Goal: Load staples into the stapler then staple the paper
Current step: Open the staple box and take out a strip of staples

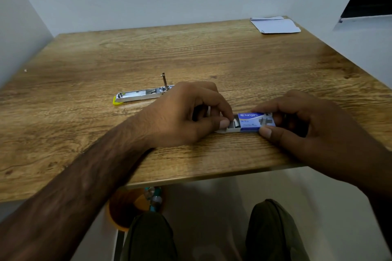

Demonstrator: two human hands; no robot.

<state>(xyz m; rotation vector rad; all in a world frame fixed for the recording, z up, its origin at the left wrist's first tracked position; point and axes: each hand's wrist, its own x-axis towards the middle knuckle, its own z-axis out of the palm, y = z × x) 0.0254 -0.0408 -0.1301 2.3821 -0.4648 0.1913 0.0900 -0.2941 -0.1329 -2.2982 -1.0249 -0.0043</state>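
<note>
A small blue staple box [252, 122] lies near the table's front edge, its inner tray slid out to the left with staples [234, 124] showing. My right hand [307, 125] grips the box's blue sleeve between thumb and fingers. The thumb and forefinger of my left hand [186, 114] pinch at the staples in the open tray end. The stapler [140, 94], silver with a yellow tip, lies opened flat on the table to the left and behind my left hand, its pusher rod standing up. White paper [275, 25] rests at the far right corner.
The wooden table [191, 53] is walled by white panels at the left, back and right. My knees and an orange object with a beaded item show below the front edge.
</note>
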